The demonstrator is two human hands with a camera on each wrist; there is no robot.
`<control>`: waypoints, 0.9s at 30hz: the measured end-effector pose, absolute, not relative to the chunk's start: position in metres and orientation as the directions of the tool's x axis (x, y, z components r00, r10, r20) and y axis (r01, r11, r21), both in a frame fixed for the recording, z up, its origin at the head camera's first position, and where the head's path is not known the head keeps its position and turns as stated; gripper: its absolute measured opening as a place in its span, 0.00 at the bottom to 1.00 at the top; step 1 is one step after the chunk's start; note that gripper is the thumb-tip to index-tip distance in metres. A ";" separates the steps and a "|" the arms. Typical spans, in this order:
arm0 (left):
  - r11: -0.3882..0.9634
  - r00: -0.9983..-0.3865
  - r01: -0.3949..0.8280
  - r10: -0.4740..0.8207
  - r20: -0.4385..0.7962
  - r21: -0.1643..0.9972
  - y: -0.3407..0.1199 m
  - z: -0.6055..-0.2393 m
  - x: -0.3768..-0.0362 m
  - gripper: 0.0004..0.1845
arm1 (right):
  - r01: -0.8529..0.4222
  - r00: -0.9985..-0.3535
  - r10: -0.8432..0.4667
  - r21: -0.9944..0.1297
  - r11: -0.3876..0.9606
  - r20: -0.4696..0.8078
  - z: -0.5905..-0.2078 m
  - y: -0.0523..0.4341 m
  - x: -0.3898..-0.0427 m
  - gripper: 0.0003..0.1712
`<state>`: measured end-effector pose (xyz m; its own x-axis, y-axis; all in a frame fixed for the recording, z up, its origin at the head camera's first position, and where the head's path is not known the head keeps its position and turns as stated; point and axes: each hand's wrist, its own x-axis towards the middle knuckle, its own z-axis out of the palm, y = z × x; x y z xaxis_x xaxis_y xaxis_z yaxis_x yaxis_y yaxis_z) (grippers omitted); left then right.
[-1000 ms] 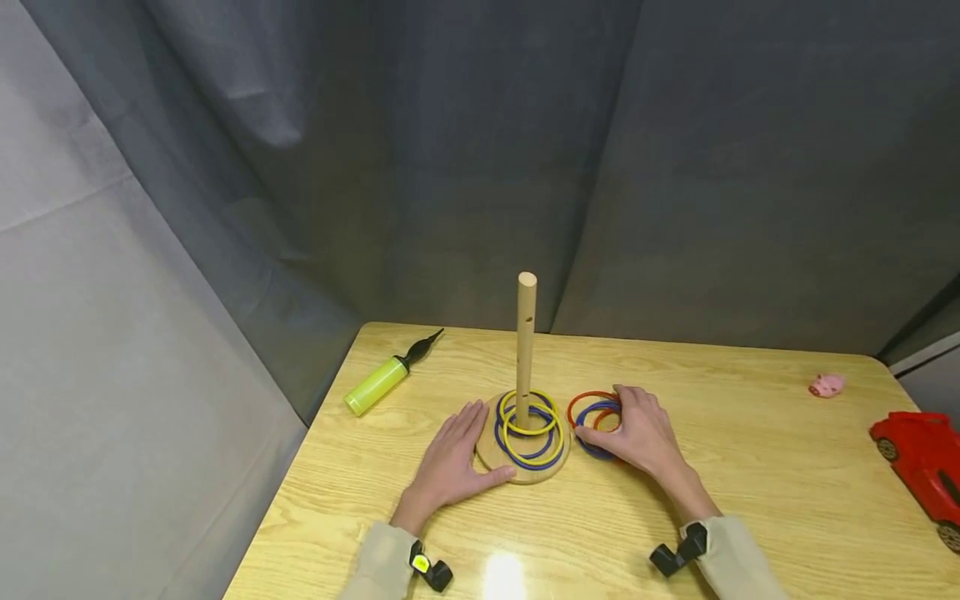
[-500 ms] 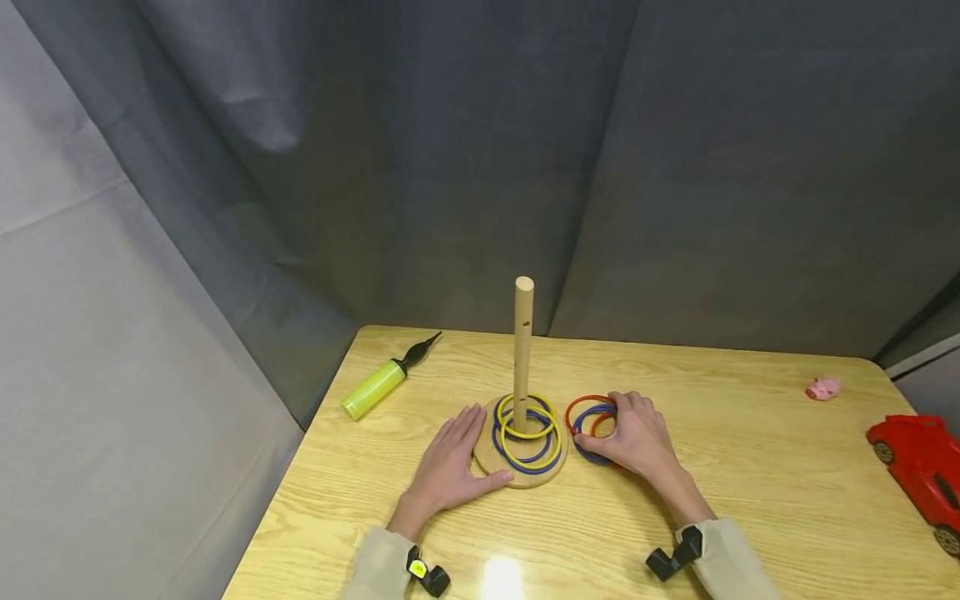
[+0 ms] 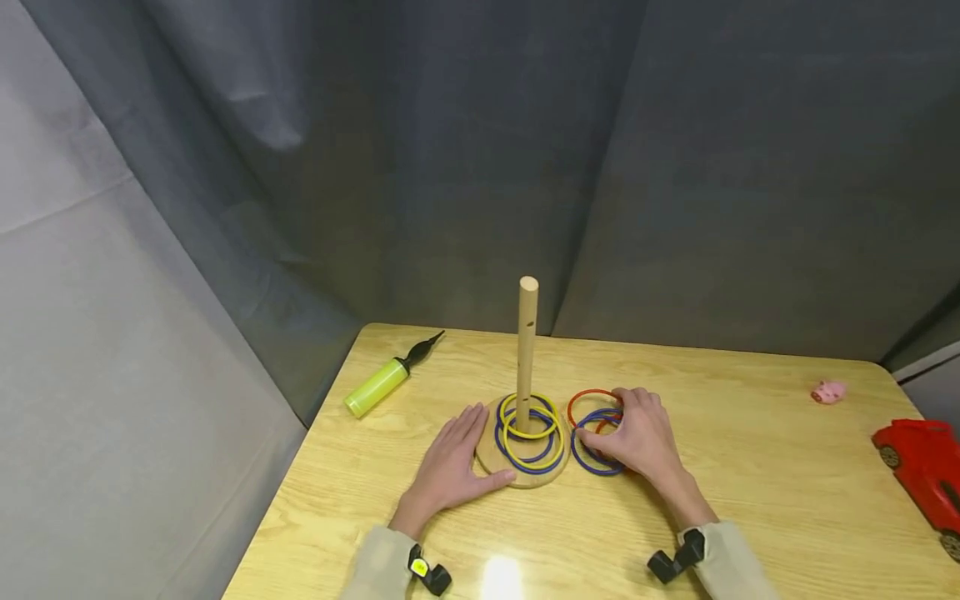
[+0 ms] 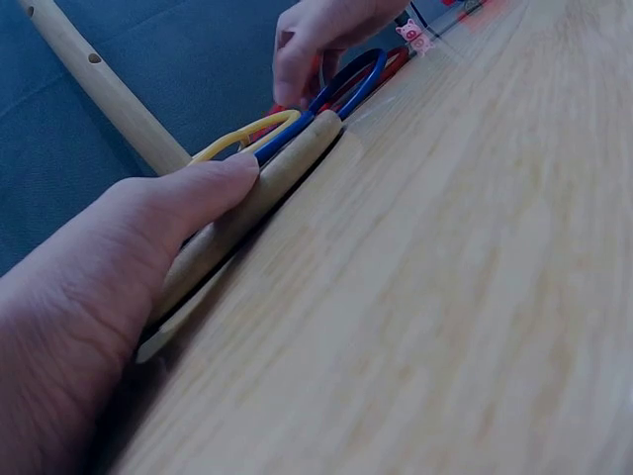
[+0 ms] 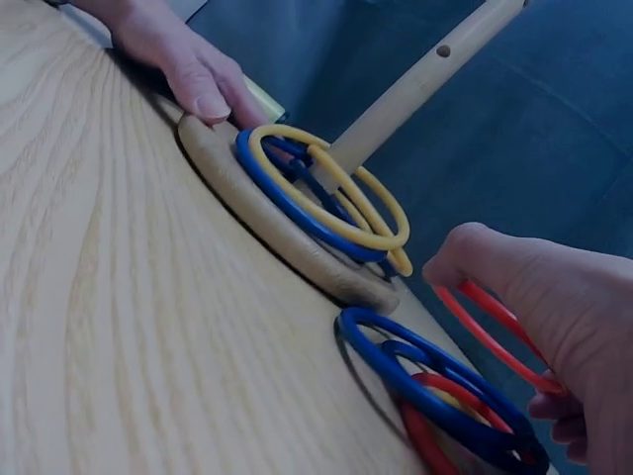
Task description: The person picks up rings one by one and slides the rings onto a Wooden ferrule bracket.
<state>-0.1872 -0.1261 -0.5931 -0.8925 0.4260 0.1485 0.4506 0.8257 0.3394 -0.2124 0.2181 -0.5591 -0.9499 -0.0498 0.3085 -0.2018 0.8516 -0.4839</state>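
In the head view, a wooden peg point(image 3: 527, 358) stands upright on a round wooden base point(image 3: 487, 454). Yellow rings point(image 3: 558, 454) and blue rings point(image 5: 297, 210) lie around the foot of the peg. My left hand point(image 3: 448, 465) rests against the base's left edge, fingers straight and thumb along the near rim. To the right of the base, my right hand point(image 3: 643, 433) grips a red ring point(image 5: 495, 332) between thumb and fingers, raised and tilted in the right wrist view. Beneath it are a blue ring point(image 5: 396, 371) and another red ring point(image 5: 420, 435), partly hidden by the hand.
A yellow-green hand pump point(image 3: 378, 386) with a black nozzle lies at the table's back left. At the right are a small pink pig toy point(image 3: 828, 392) and a red toy car point(image 3: 918, 471). A dark curtain point(image 3: 465, 167) hangs behind the wooden table point(image 3: 720, 392).
By the right hand, a blue ring has shifted toward the near side, and the red ring stands out farther from the blue ones. The left hand and the base stay in place.
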 end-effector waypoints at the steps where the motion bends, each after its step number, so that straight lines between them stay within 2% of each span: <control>1: 0.825 -0.891 0.453 0.428 0.150 0.336 -0.126 -0.593 -0.188 0.64 | -0.207 -0.945 -0.043 -0.492 0.846 0.324 -0.557 0.218 -0.213 0.53; 20: 0.822 -0.889 0.458 0.431 0.154 0.339 -0.126 -0.590 -0.187 0.63 | -0.257 -0.932 -0.057 -0.542 0.800 0.359 -0.520 0.223 -0.204 0.50; 27: 0.821 -0.891 0.453 0.431 0.144 0.348 -0.126 -0.589 -0.188 0.64 | -0.265 -0.935 -0.061 -0.576 0.773 0.349 -0.489 0.220 -0.193 0.50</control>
